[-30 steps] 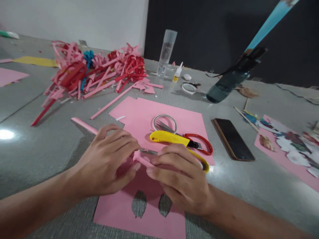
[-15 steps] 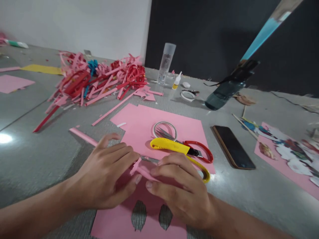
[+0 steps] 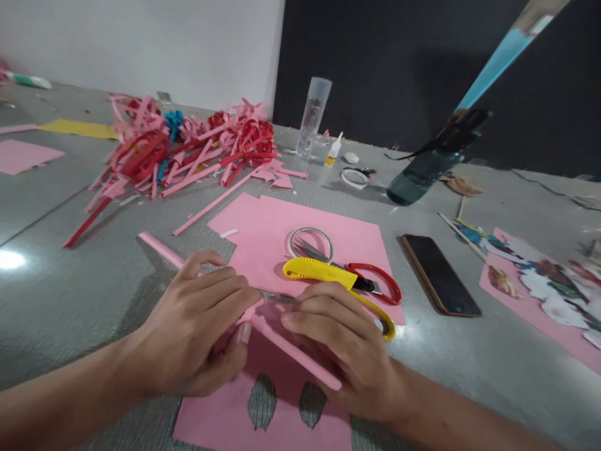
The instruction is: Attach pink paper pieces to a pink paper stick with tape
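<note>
A thin rolled pink paper tube [image 3: 298, 352] slants between my hands, its lower end free in front of my right palm. My left hand [image 3: 197, 326] is closed around the tube's middle, thumb beneath, where small pink paper bits bunch at the fingertips. The tube's other end [image 3: 159, 247] sticks out past the knuckles. My right hand [image 3: 350, 351] curls loosely about the lower part, its thumb mostly hidden behind the tube. Below lies a pink sheet [image 3: 216, 416] with two leaf-shaped holes. Just beyond my right fingers rest a yellow utility knife [image 3: 319, 271] and scissors [image 3: 392, 291].
A tape roll [image 3: 292, 241] sits on another pink sheet [image 3: 347, 219]. To the right lie a phone [image 3: 441, 275] and paper cutouts [image 3: 554, 294]. Behind stand a dark bottle [image 3: 417, 178], a clear bottle [image 3: 312, 116] and a glue bottle [image 3: 333, 150]. Paper strips [image 3: 188, 150] heap at back left.
My right thumb has moved down and behind the tube, and its lower length now shows. The left thumb has drawn back slightly, and the tube's upper end has shifted a little.
</note>
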`<state>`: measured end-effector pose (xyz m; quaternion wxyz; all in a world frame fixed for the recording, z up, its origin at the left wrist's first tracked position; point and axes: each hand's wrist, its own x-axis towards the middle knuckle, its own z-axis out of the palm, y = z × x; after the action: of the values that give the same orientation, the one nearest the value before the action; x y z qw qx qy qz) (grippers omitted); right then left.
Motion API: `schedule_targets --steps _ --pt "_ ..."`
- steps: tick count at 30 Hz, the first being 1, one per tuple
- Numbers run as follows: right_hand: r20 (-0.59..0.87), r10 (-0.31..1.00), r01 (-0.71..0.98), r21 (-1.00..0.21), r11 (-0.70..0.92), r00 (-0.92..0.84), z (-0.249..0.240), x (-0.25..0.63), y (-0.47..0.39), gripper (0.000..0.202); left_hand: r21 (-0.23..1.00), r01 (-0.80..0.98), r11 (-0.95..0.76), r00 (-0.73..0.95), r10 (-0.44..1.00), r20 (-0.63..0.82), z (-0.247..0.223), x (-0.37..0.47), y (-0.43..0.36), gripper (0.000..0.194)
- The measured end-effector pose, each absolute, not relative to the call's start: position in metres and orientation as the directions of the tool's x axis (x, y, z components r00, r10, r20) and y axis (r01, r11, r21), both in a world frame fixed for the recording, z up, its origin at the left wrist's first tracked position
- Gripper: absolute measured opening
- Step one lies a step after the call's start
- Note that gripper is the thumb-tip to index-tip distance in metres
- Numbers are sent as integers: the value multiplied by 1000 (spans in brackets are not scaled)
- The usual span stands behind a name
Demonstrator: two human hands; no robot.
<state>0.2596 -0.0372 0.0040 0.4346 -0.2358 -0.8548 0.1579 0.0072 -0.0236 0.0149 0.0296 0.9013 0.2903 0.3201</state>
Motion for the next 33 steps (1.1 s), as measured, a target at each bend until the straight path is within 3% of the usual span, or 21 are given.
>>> schedule_targets --steps 18,21,25,28,33 --pt "578 571 282 -515 810 -583 -2 256 -34 18 280 507 -815 652 575 494 9 11 -23 14" --pt "554 583 297 -522 800 -594 -2 256 -33 23 305 523 -796 637 603 480 9 12 -23 16" --pt "419 634 384 -539 749 -650 0 257 -32 41 322 542 -776 615 628 477 10 9 -19 17" --pt "321 660 469 -502 727 -679 2 255 -33 47 306 566 -766 599 636 485 10 4 -13 18" --pt "256 624 527 -358 771 -738 2 249 -36 32 310 566 -764 597 639 484 9 -2 -9 18"
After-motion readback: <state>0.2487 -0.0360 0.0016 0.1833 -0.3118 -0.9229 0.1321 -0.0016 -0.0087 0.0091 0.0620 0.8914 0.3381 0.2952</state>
